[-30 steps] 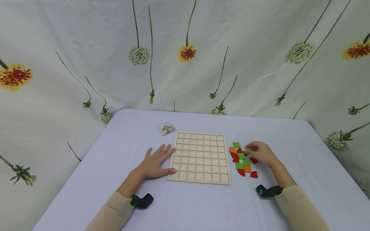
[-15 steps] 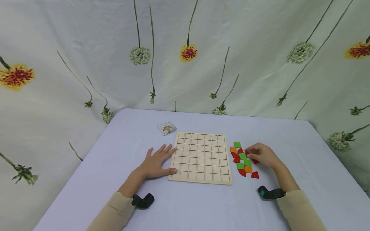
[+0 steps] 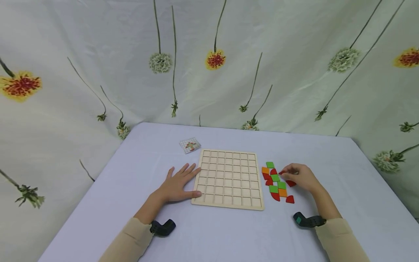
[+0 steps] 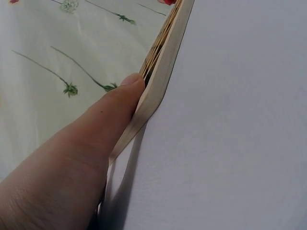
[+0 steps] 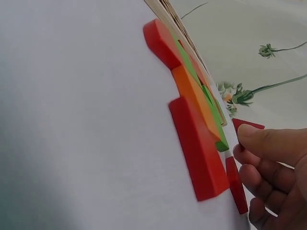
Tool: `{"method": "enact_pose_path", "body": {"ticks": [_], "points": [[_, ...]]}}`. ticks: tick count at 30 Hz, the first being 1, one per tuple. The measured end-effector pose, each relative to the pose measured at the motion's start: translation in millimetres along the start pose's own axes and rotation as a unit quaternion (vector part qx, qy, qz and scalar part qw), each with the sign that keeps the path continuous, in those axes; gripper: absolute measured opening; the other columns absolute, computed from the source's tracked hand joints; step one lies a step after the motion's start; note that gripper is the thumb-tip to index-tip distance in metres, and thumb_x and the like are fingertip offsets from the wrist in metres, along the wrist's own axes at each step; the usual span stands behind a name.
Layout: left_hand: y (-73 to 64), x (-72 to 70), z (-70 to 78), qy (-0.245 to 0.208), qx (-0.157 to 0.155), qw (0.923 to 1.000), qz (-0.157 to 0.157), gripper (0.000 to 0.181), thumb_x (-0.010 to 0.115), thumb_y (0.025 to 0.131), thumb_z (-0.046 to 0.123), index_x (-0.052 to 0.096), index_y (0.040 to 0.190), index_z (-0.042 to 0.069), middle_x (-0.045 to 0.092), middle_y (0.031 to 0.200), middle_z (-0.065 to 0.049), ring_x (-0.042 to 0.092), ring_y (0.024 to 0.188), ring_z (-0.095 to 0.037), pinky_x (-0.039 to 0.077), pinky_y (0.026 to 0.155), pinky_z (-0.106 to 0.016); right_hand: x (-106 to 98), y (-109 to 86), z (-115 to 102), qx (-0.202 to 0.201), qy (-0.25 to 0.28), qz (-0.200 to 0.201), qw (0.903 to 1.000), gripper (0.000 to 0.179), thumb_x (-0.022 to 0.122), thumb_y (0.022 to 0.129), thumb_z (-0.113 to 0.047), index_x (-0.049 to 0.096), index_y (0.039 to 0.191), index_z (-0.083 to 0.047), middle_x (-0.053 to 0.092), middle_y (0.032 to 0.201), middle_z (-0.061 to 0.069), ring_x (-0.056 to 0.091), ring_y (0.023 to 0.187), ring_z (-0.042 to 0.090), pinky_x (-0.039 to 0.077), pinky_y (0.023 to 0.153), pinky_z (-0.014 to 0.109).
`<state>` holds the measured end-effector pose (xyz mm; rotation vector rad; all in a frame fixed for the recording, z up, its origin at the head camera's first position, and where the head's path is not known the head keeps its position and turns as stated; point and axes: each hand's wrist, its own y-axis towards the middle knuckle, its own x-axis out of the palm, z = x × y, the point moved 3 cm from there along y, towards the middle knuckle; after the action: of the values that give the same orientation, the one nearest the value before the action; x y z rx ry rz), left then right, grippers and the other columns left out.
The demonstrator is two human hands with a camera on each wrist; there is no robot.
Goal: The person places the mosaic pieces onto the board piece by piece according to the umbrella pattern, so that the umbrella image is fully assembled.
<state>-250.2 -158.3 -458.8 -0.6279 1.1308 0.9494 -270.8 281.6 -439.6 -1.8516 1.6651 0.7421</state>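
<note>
My left hand (image 3: 180, 185) lies flat with fingers spread. Its thumb and fingertips rest on the left edge of a pale wooden grid board (image 3: 230, 178). In the left wrist view the thumb (image 4: 115, 108) presses along the board's rim. On the other side of the board, my right hand (image 3: 302, 177) pinches a small red tile (image 5: 253, 123) between thumb and fingers, over the right side of a cluster of tiles. Below its curled fingers lies another red tile (image 5: 236, 184). The cluster includes green tiles (image 3: 273, 189), orange tiles (image 3: 282, 193) and more red tiles (image 3: 290, 199).
A small card (image 3: 190, 145) with a coloured pattern on a grid lies beyond the board's back left corner. All of this is on a white-covered table (image 3: 229, 233). A flowered cloth (image 3: 196, 83) hangs behind it.
My right hand has drawn slightly right and toward me, with the red tile now showing between its thumb and fingers. My left hand stays on the board's edge.
</note>
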Motion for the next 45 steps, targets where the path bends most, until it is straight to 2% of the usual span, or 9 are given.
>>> {"method": "enact_pose_path", "body": {"ticks": [7,11,23,31,36,45], "points": [[-0.2,-0.9,1.5,0.002,-0.004,1.0000,-0.006,0.092,0.055,0.082,0.072,0.030,0.155,0.023,0.023,0.160,-0.004,0.012,0.148,-0.029,-0.001,0.109,-0.066,1.6,5.0,-10.3,-0.001,0.014,0.005,0.9999,0.022,0.070,0.091,-0.020,0.067,0.104,-0.003,0.064,0.093,0.009,0.054,0.087,0.026,0.050,0.065,0.025],[0.7,-0.8,2.5,0.003,-0.006,0.9999,-0.009,0.092,0.055,0.081,0.073,0.030,0.155,0.022,0.024,0.160,-0.002,0.012,0.148,-0.030,-0.001,0.109,-0.067,3.8,9.9,-17.7,-0.003,0.016,0.005,0.9999,0.022,0.070,0.091,-0.020,0.067,0.106,-0.004,0.065,0.094,0.009,0.054,0.089,0.026,0.049,0.067,0.025],[1.1,1.3,0.4,-0.003,-0.001,1.0000,-0.007,0.094,0.055,0.080,0.074,0.031,0.155,0.022,0.024,0.160,0.001,0.011,0.148,-0.029,-0.001,0.109,-0.067,17.5,27.8,-43.3,-0.040,0.035,-0.012,0.9985,0.022,0.069,0.092,-0.019,0.067,0.106,-0.002,0.066,0.094,0.008,0.057,0.087,0.024,0.049,0.078,0.034],[0.8,-1.1,2.9,-0.008,-0.004,0.9999,-0.011,0.094,0.056,0.080,0.075,0.031,0.155,0.023,0.024,0.160,0.001,0.011,0.148,-0.029,-0.001,0.109,-0.067,26.5,42.0,-63.7,-0.065,0.044,-0.025,0.9966,0.019,0.067,0.093,-0.015,0.067,0.106,0.000,0.065,0.093,0.010,0.056,0.088,0.026,0.051,0.069,0.030],[0.7,-1.6,3.2,-0.008,0.000,0.9999,-0.007,0.093,0.057,0.081,0.073,0.032,0.154,0.021,0.026,0.159,0.000,0.013,0.148,-0.030,0.000,0.109,-0.068,32.9,50.5,-77.4,-0.094,0.038,-0.034,0.9942,0.019,0.068,0.093,-0.015,0.068,0.104,0.000,0.066,0.093,0.009,0.058,0.090,0.026,0.047,0.072,0.033],[1.3,-1.8,3.4,-0.005,-0.005,0.9999,-0.012,0.093,0.056,0.081,0.073,0.031,0.154,0.022,0.025,0.160,0.001,0.011,0.148,-0.029,0.000,0.109,-0.067,44.4,65.0,-101.0,-0.118,0.042,-0.051,0.9909,0.017,0.067,0.094,-0.014,0.068,0.104,-0.001,0.067,0.094,0.009,0.060,0.090,0.026,0.048,0.078,0.037]]}}
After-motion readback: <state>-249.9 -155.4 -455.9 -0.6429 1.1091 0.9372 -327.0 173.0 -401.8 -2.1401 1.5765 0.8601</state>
